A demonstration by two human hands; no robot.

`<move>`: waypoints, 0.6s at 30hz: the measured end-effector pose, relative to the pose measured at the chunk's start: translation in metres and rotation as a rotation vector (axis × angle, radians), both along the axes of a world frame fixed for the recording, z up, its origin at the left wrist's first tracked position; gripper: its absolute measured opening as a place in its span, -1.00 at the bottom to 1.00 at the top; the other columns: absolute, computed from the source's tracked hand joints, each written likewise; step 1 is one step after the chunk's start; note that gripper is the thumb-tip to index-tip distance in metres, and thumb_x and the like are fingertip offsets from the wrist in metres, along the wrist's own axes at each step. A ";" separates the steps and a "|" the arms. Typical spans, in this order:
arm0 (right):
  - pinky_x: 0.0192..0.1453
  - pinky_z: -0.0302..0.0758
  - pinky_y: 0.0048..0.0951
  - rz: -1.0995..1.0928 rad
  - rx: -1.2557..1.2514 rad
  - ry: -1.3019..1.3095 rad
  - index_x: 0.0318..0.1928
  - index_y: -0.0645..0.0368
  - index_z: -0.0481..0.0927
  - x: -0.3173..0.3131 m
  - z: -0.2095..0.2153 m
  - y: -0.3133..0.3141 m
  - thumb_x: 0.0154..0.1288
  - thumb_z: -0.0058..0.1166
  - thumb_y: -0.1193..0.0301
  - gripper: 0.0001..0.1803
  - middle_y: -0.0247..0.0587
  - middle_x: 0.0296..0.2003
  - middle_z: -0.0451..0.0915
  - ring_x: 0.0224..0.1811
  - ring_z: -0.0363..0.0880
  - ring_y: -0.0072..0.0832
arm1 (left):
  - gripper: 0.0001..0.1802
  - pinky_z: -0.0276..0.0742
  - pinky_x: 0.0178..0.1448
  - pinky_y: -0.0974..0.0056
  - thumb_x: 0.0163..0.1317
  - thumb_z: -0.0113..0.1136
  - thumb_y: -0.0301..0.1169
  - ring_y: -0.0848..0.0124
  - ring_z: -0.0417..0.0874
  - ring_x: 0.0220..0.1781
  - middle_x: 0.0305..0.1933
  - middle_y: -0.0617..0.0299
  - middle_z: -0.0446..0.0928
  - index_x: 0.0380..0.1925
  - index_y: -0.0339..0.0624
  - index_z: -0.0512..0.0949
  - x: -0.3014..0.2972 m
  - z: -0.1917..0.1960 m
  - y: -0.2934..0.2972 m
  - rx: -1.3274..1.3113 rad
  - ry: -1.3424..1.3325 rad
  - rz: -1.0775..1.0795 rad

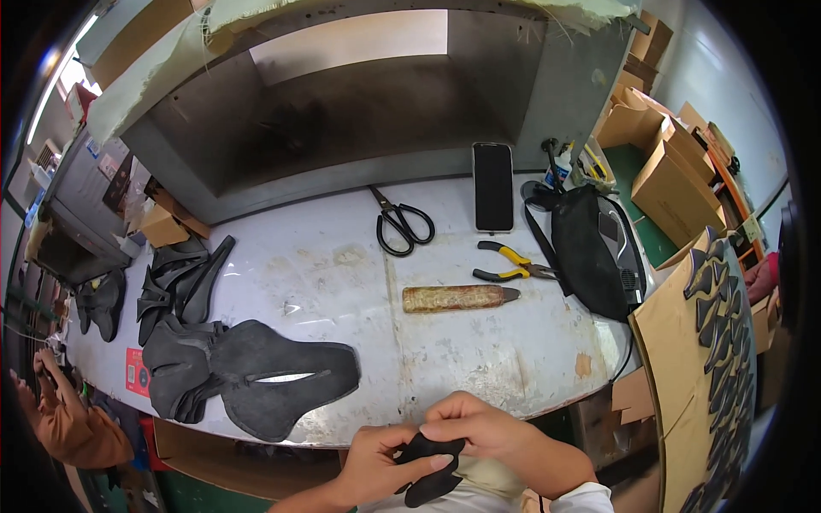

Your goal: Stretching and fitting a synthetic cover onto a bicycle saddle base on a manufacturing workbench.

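Both hands pinch one small black piece (430, 466) at six o'clock, just below the table edge (479, 410); the left hand (380, 462) grips its lower left with thumb across the top, and the right hand (479, 432) closes on its upper edge. The piece looks thin, light and floppy, likely soft leather or foam, so it should bend rather than break; the edges seem the best hold. At nine o'clock a stack of larger black cut pieces (256, 376) lies on the table, with a small red label (137, 372) at its left; at three o'clock a brown cardboard sheet (684, 359) carries rows of dark shapes; at one o'clock brown cardboard boxes (667, 171) stand open.
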State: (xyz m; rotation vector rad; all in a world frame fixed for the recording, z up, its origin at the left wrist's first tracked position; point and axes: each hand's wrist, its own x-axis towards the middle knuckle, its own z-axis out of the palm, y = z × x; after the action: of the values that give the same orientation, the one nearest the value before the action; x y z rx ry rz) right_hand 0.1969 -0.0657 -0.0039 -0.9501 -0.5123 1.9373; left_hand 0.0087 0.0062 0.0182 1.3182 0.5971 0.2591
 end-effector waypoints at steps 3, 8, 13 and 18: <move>-0.55 0.14 -0.65 -0.139 -0.058 0.065 -0.46 0.14 0.54 -0.010 0.002 0.000 0.44 0.07 0.28 -0.69 -0.53 -0.64 0.38 -0.63 0.27 -0.76 | -0.83 0.57 -0.25 0.42 0.12 0.34 -0.67 0.50 0.65 -0.34 -0.37 0.15 0.64 -0.25 -0.43 0.62 -0.006 0.000 -0.002 -0.074 -0.015 0.089; -0.49 0.32 -0.46 -0.468 0.724 -0.921 -0.38 0.27 0.49 -0.015 0.024 0.000 0.43 0.00 0.41 -0.77 -0.24 -0.62 0.36 -0.63 0.38 -0.48 | -0.82 0.57 -0.16 0.44 0.24 0.29 -0.57 0.56 0.62 -0.26 -0.27 0.23 0.61 -0.17 -0.40 0.59 0.002 0.013 0.006 -0.234 -0.110 0.238; -0.50 0.29 -0.50 -0.273 0.423 -0.587 -0.36 0.25 0.51 -0.008 0.026 -0.003 0.44 0.02 0.42 -0.80 -0.34 -0.62 0.36 -0.60 0.32 -0.62 | -0.81 0.57 -0.15 0.45 0.23 0.29 -0.58 0.55 0.62 -0.23 -0.26 0.20 0.62 -0.17 -0.42 0.59 -0.006 0.014 0.008 -0.250 -0.080 0.188; -0.52 0.23 -0.55 -0.499 0.469 -0.650 -0.38 0.24 0.47 -0.031 0.009 -0.005 0.46 0.03 0.37 -0.75 -0.38 -0.62 0.36 -0.56 0.27 -0.73 | -0.80 0.62 -0.09 0.34 0.19 0.28 -0.65 0.45 0.67 -0.22 -0.23 0.14 0.65 -0.16 -0.42 0.60 -0.001 -0.003 0.011 -0.681 -0.295 0.212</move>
State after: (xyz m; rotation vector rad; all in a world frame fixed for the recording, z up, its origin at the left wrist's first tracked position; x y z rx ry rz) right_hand 0.1663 -0.0705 0.0049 -1.2382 -0.9435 0.9770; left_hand 0.0078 0.0168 0.0157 0.5468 0.5092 0.3755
